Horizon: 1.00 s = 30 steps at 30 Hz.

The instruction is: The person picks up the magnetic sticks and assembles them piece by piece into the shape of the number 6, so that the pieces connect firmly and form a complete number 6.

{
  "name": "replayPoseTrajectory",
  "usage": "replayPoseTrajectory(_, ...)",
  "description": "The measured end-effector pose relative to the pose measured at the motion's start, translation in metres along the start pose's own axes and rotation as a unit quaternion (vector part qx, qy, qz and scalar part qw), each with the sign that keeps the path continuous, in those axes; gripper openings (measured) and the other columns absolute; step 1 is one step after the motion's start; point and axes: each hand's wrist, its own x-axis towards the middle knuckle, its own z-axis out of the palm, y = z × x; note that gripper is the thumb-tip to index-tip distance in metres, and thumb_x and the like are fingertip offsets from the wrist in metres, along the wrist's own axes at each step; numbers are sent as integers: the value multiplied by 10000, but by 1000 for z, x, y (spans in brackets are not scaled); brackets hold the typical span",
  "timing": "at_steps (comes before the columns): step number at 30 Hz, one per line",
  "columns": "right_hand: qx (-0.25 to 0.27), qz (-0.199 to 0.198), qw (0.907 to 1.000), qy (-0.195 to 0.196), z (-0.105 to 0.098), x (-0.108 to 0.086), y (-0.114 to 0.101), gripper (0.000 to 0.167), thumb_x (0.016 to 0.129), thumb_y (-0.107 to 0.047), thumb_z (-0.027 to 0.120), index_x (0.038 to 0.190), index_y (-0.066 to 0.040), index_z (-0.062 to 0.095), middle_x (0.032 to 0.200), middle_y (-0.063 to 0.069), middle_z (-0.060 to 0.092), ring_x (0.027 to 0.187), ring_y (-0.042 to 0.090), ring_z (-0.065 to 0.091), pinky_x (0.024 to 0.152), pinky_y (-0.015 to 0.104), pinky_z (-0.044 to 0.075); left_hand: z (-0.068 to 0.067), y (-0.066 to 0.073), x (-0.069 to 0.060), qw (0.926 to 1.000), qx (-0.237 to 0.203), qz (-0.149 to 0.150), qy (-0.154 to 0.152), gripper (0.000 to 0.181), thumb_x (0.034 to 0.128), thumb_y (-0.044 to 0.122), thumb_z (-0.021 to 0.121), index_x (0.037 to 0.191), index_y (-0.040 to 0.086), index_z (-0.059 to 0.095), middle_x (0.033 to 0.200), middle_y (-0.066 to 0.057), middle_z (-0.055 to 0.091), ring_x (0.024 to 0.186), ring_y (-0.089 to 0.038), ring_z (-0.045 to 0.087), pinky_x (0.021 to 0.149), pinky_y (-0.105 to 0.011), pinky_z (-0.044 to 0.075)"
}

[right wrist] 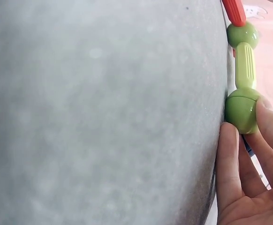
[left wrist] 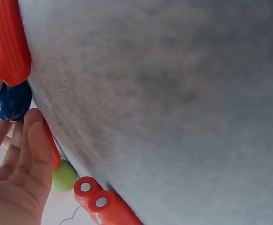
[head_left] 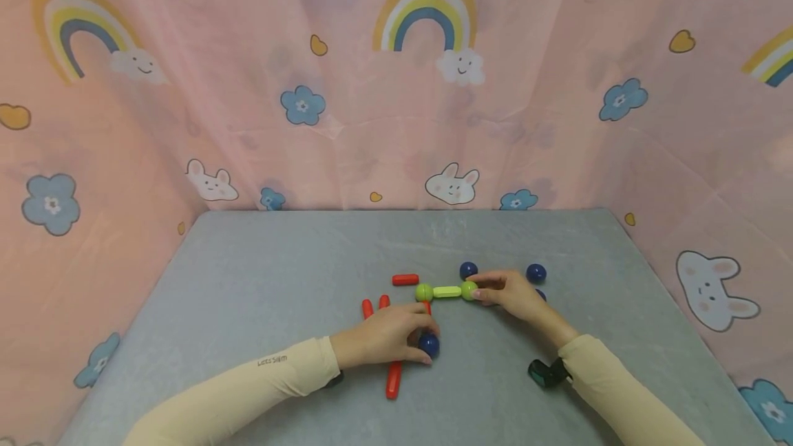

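My left hand [head_left: 390, 336] holds a dark blue ball [head_left: 429, 344] between thumb and fingers. A red rod [head_left: 427, 307] runs from near that ball to a green ball [head_left: 424, 292], partly hidden by my fingers. A light-green ridged rod [head_left: 447, 292] joins this green ball to a second green ball [right wrist: 242, 110]. My right hand [head_left: 513, 296] pinches that second ball with thumb and fingers. Another red rod [head_left: 393, 380] shows below my left hand, its upper part hidden; in the left wrist view a red rod [left wrist: 11, 44] meets the blue ball's edge.
Two red rods [head_left: 367, 308] poke out behind my left hand. One more red rod [head_left: 405, 280] lies past the green ball. Blue balls [head_left: 536, 273] sit around my right hand, one partly covered by it. Patterned pink cloth [head_left: 347, 157] surrounds the grey tabletop [head_left: 279, 260].
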Motion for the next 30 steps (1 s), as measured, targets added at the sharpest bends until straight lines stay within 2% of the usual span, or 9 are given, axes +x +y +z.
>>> replayPoseTrajectory(7,8,13,10000,-9,1,1,-2,389,935,-243,692,1259,-29,665,1246,224,670,930,188,718,746,273,603,0,-1,-3,9999,-51,-108,35,341,832,390,793,1123,259,673,1023,118,597,819,-19,558,679,-84,429)
replayPoseTrajectory(15,-112,13,9999,-6,2,1,-4,386,945,-270,679,1254,-40,672,1244,211,672,930,182,707,741,277,600,-2,-2,-4,9998,56,-200,68,344,825,405,797,1111,267,664,992,118,597,801,-20,554,653,-96,411)
replayPoseTrajectory(24,-24,7,10000,-46,2,3,-2,389,943,-259,681,1256,-28,667,1236,212,678,947,184,706,748,282,605,-10,-18,-2,9979,-618,-120,182,316,862,402,762,1120,244,672,1004,109,671,812,18,568,725,-112,476)
replayPoseTrajectory(30,-23,92,9999,-44,3,3,0,389,938,-274,688,1254,-49,673,1241,193,678,934,127,696,751,269,602,-19,-28,5,9969,-726,-44,296,278,912,246,725,1181,193,677,1023,57,678,881,-27,595,792,-136,510)
